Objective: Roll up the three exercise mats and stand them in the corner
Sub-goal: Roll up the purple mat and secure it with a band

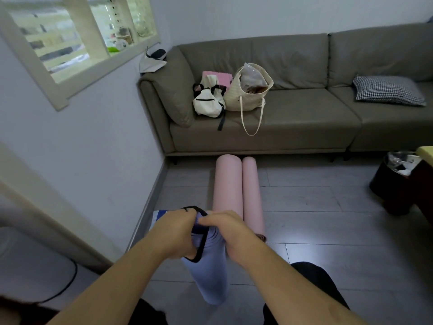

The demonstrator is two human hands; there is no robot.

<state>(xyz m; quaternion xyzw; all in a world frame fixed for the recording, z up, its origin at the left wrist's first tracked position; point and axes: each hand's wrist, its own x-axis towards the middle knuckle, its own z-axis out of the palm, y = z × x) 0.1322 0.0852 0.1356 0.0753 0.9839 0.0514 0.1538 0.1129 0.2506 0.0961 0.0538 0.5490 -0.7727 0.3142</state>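
A rolled lavender mat lies lengthwise in front of me, its near end between my knees. My left hand grips its far end together with a black elastic strap looped over the roll. Just to the right, my right hand curls over the same end, fingertips pinching at the strap. Two rolled pink mats lie side by side on the floor beyond, pointing at the sofa. A blue-and-white striped thing shows behind my left hand.
A grey sofa spans the back wall with a white backpack, a cream tote and a checked cushion on it. The wall corner is left of the sofa. A dark bin stands at right. A black cable lies at left.
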